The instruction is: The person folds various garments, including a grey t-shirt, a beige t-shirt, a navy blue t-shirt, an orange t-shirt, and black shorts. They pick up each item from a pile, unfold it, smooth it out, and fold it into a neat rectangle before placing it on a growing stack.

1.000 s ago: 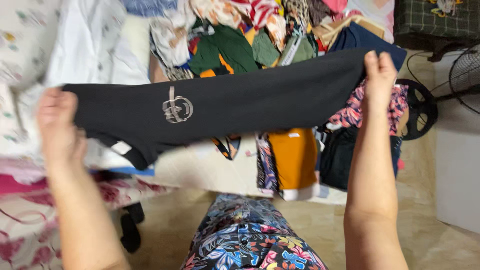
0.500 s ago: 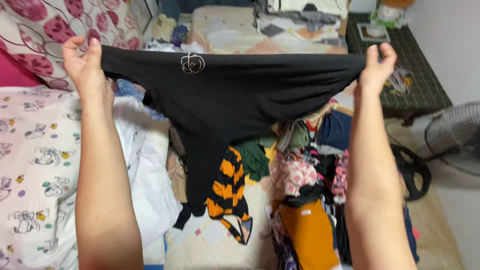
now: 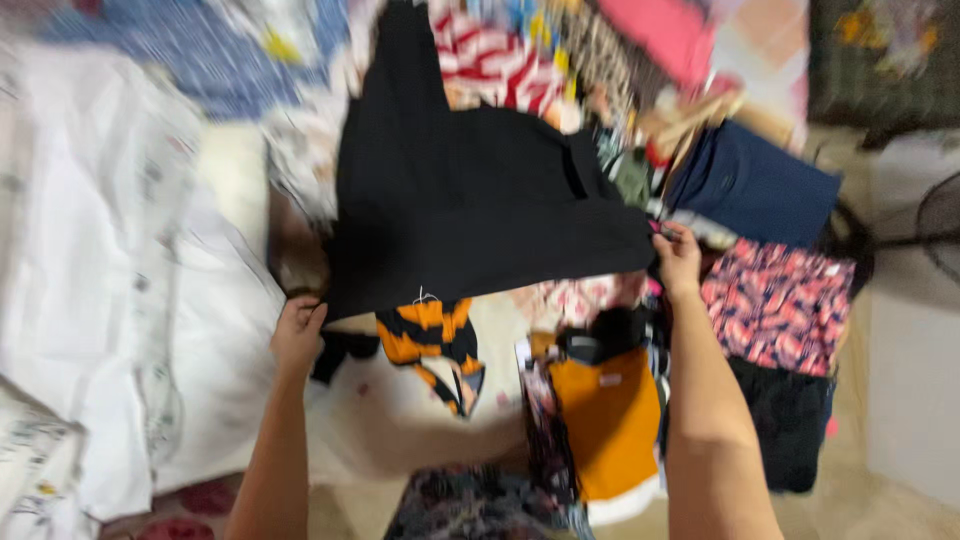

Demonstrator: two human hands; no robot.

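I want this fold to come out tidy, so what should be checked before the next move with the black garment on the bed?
1. Left hand grips the near left corner of the black garment: ok.
2. Right hand pinches the near right corner: ok.
3. Near edge pulled straight between the hands: ok.
4. Garment lying flat: not ok, it rests on heaped clothes.
5. Orange and black striped piece clear of the garment: not ok, it pokes out beneath.
6. Far end smooth: cannot tell, blurred.

A small white label (image 3: 607,380) sits on the orange garment (image 3: 610,425), lower centre.
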